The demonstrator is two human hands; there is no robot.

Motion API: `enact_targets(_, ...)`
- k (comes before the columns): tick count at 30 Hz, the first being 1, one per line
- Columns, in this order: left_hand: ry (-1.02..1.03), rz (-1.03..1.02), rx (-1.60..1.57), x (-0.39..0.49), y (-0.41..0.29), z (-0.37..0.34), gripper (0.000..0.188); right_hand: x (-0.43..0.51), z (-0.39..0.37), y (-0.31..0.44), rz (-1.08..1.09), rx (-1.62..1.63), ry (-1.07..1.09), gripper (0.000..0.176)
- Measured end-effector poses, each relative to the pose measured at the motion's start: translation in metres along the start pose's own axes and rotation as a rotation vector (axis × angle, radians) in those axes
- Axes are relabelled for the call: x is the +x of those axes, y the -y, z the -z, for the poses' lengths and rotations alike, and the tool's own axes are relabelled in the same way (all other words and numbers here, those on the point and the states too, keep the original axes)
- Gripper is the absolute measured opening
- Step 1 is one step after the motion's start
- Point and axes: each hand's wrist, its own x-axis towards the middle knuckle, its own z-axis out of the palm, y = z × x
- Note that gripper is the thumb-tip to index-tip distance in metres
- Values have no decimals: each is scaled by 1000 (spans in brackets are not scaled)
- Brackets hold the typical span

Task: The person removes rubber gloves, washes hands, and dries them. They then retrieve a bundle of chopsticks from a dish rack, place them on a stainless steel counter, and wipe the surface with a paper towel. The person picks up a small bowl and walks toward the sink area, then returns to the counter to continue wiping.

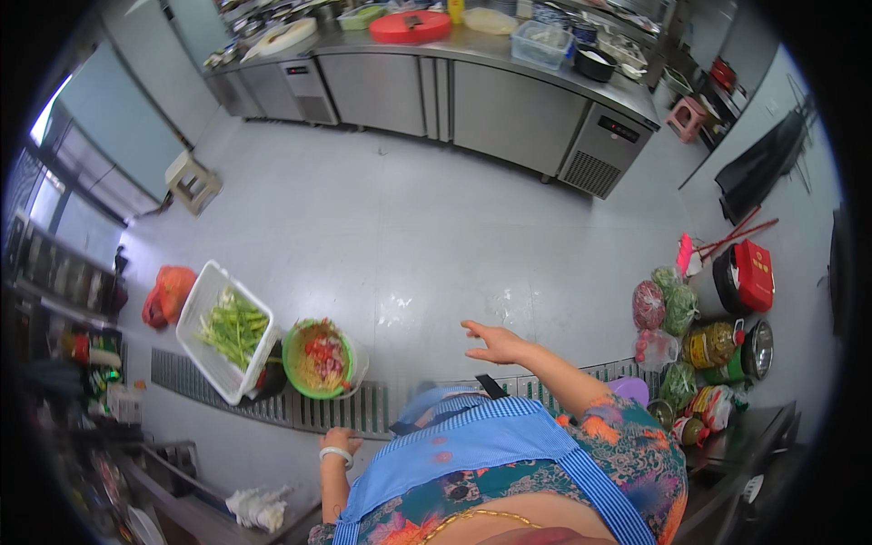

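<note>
My right hand (496,343) reaches out over the floor in front of my blue checked apron (470,443), its fingers apart and holding nothing. Beside the apron's left edge hangs my left hand (343,440), with a pale bangle on its wrist; its fingers are partly hidden by the steep view. A green-rimmed bucket (289,361) of food scraps stands on the floor just beyond the left hand. Touching or close to it, a white plastic basket (197,340) holds long green vegetable stalks (237,328) and sits tilted.
A stainless steel counter (518,112) runs across the far side, with a red round cutting board (410,27) on it. A drain grate (340,409) crosses the floor near me. Bagged vegetables (680,310) and an oil jug (710,345) stand right; a plastic stool (193,182) stands left.
</note>
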Motion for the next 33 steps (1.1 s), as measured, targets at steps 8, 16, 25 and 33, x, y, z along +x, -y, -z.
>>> enact_targets(8,-54,15,-624,143,-34,93,30,21,59,-47,-182,206,-175,57)
enact_targets(16,-126,-174,-565,265,-69,195,30,55,102,-91,-309,267,-285,50)
enact_targets(25,-132,-590,-363,395,-197,307,29,41,112,-167,-638,202,-251,53)
enact_targets(33,10,-572,-510,475,-291,357,32,89,201,-235,-549,200,-341,50)
